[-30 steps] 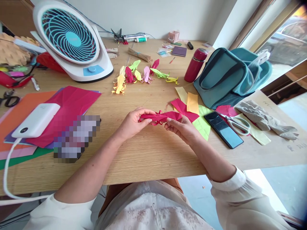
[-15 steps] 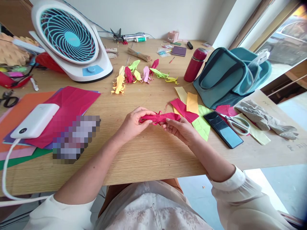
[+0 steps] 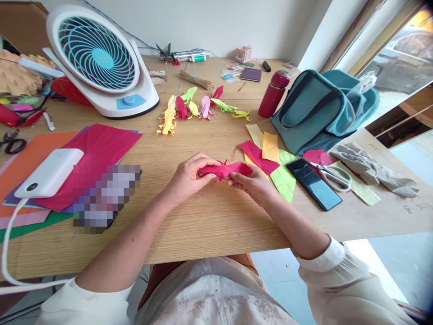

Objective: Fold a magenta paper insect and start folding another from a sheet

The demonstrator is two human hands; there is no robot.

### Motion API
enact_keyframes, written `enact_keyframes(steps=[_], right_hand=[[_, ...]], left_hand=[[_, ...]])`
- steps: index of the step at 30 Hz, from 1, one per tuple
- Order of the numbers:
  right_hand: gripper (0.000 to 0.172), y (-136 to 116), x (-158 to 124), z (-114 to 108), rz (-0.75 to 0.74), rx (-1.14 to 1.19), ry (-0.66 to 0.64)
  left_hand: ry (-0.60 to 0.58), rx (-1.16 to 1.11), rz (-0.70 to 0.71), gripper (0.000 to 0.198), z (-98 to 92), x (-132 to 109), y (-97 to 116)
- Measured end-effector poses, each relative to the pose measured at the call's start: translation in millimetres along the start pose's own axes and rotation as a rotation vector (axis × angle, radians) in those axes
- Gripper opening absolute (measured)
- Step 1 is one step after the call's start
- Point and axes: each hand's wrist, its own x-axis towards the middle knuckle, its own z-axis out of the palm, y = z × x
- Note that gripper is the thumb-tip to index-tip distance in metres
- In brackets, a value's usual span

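A red folded-paper figure (image 3: 226,169) is held just above the wooden table (image 3: 209,225), with thin folded points sticking out at its middle. My left hand (image 3: 191,175) pinches its left end between thumb and fingers. At the other end, my right hand (image 3: 253,184) grips the paper, its thumb on top and fingers curled below. Part of the figure is hidden by the fingers. Just beyond my right hand lie loose paper pieces: a red strip (image 3: 259,156), an orange piece (image 3: 270,146) and a light green sheet (image 3: 284,178).
Several folded-paper figures (image 3: 204,107) stand farther back. To the left are a fan (image 3: 101,58), a power bank (image 3: 50,172) on coloured sheets (image 3: 101,158), and a blurred-out object (image 3: 104,198). Rightward are a red flask (image 3: 274,94), teal bag (image 3: 311,113), phone (image 3: 314,183), scissors (image 3: 334,177) and gloves (image 3: 372,167).
The right end of the red figure has bent and curved upward, and my right fingers have shifted slightly left along it. My left hand keeps its hold. The view has shifted slightly.
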Motion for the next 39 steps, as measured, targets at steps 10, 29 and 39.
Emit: enact_keyframes(steps=[10,29,39], right_hand=[[0.033,-5.6,-0.1,-5.9,-0.048,0.03,0.076],[0.042,-6.1,0.7,-12.7,-0.31,-0.372,0.034],[0.022,-7.7,-5.0,-13.9,-0.686,-0.892,0.053]], left_hand=[[0.083,0.134,0.105,0.025,0.5,-2.8,2.6],[0.011,0.221,0.091,0.024,0.2,-3.7,0.2],[-0.038,0.151,0.075,0.026,2.1,-4.3,0.0]])
